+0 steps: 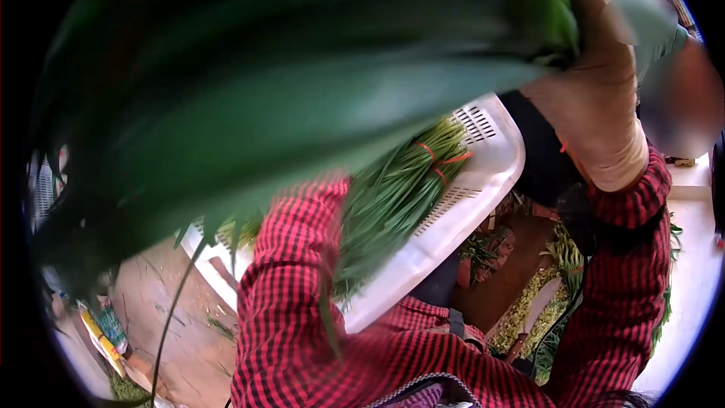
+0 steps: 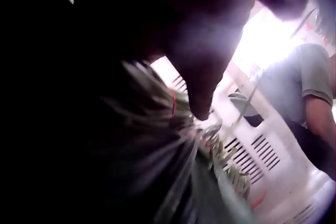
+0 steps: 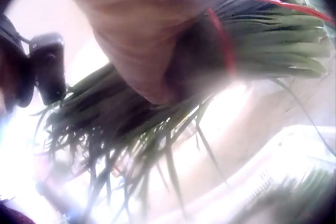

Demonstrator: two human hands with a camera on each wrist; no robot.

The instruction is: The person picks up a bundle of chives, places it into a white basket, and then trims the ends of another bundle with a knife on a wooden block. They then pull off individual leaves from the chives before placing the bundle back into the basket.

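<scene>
My right hand (image 1: 593, 98) is raised at the upper right and grips a bundle of long green chives (image 3: 94, 108). Red string (image 3: 226, 45) ties this bundle near its cut ends, and its blurred blades sweep across the head view. Below, a white slotted basket (image 1: 498, 143) holds another red-tied chive bundle (image 1: 400, 181). The left sleeve (image 1: 291, 249) reaches over the basket, while the blades hide its hand in the head view. In the left wrist view, the dark left hand (image 2: 205, 61) points a digit down beside a tied bundle (image 2: 181, 108); I cannot tell whether it grips it.
A knife (image 1: 536, 310) lies on chopped trimmings (image 1: 521, 298) at the lower right, beside loose chives (image 1: 566, 257). Another person (image 2: 310, 82) is close beyond the basket. A yellow packet (image 1: 102, 336) is on the floor (image 1: 166, 317) at the lower left.
</scene>
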